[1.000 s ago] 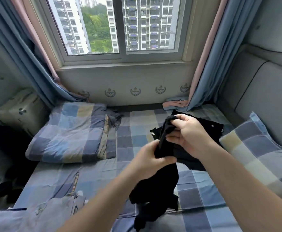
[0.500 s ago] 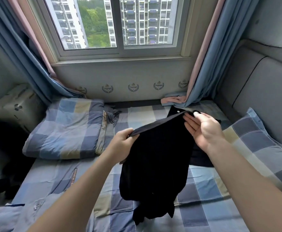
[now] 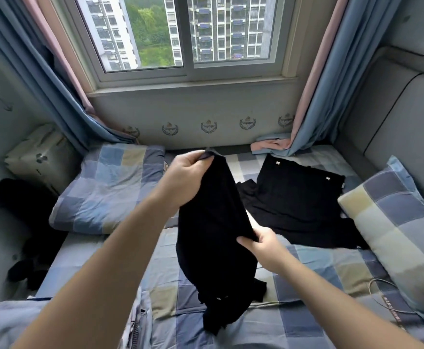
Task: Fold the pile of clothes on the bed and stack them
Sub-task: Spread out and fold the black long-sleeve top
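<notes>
black garment [image 3: 216, 222] is turned lengthwise | left hand [image 3: 187, 176] fingers clamped on top corner | right hand [image 3: 265, 245] fingers re-pinched lower on its edge | fold judged pending

the black garment [image 3: 216, 235] held over the bed is seen as soft, matt cloth, hung in limp folds. the second black garment [image 3: 299, 197], laid flat, is made of the same dull cloth; two small pale trims [image 3: 278, 163] are set near its upper edge, too small for their material to be told. the bed sheet [image 3: 319, 280], the pillow [image 3: 394, 235] and the folded quilt [image 3: 105, 187] are covered in checked woven cloth, matt and lightly creased. the curtains [image 3: 336, 71] are made of smooth fabric with a faint sheen. the window frame [image 3: 188, 76] is finished smooth and slightly glossy. the headboard [image 3: 394, 127] is padded and covered in a fine matt material.
</notes>
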`<action>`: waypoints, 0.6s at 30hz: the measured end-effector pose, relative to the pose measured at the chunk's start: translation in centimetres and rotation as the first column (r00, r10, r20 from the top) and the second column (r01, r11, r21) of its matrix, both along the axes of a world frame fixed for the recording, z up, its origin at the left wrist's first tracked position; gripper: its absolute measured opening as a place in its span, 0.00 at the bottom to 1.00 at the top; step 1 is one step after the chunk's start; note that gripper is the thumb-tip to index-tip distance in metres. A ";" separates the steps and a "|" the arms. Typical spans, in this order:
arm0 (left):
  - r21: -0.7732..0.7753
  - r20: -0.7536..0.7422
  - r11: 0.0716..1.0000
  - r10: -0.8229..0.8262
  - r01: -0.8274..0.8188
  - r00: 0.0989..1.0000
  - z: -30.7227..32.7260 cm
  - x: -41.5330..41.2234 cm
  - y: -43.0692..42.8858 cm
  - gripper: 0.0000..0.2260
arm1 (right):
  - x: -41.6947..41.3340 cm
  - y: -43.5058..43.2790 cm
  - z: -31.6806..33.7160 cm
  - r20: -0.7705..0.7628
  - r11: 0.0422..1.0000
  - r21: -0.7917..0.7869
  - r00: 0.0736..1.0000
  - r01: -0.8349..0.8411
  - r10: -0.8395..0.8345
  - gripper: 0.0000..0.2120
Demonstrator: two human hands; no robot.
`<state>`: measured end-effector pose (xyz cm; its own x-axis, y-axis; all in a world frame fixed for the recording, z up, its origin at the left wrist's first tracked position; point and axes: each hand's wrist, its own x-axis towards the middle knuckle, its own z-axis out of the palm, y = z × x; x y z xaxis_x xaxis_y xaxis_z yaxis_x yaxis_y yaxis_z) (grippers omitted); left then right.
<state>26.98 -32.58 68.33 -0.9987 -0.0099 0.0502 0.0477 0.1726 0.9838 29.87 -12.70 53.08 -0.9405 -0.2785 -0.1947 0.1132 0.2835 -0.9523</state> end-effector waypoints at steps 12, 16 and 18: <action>-0.385 -0.229 0.825 0.349 -0.414 0.909 -4.4 -2.4 -4.7 0.13 | -1.4 5.5 7.3 -0.167 0.980 -0.110 0.969 0.168 -0.185 0.14; -0.570 -0.070 0.789 -0.327 0.231 0.943 -7.1 0.6 1.5 0.20 | -1.7 3.1 11.9 -0.199 0.990 -0.142 0.979 0.026 -0.055 0.13; -0.405 0.031 0.846 -0.368 0.348 0.929 -7.9 1.2 3.7 0.06 | -2.3 2.7 13.3 -0.265 0.993 -0.118 0.962 0.029 -0.060 0.13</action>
